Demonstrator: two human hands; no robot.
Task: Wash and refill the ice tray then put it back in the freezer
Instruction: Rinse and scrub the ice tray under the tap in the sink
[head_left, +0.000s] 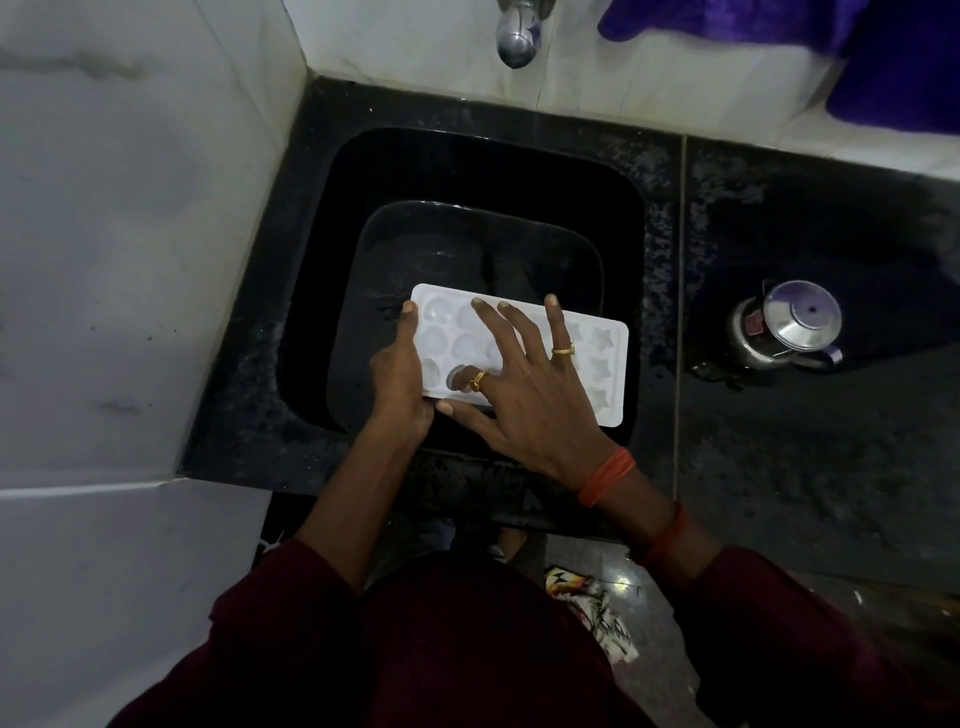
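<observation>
One white ice tray (602, 364) held level over the black sink (613, 171). Left hand (397, 379) grips its left end; right hand (524, 384) lies spread flat on the cavities, fingers unclenched. One tap (516, 39) behind the sink, no water visible. One steel kettle (784, 325) right of the sink. Risk: wet tray slipping from the single-ended grip into the sink.

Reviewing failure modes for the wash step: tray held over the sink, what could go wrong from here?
1. The left hand holds the tray by one short end only, while the right hand lies spread on top. A wet grip could slip and drop it into the sink.
2. The tap sits well behind the tray, so it must move back to catch any water.
3. The counter looks wet near the kettle; splashes may spread.
</observation>
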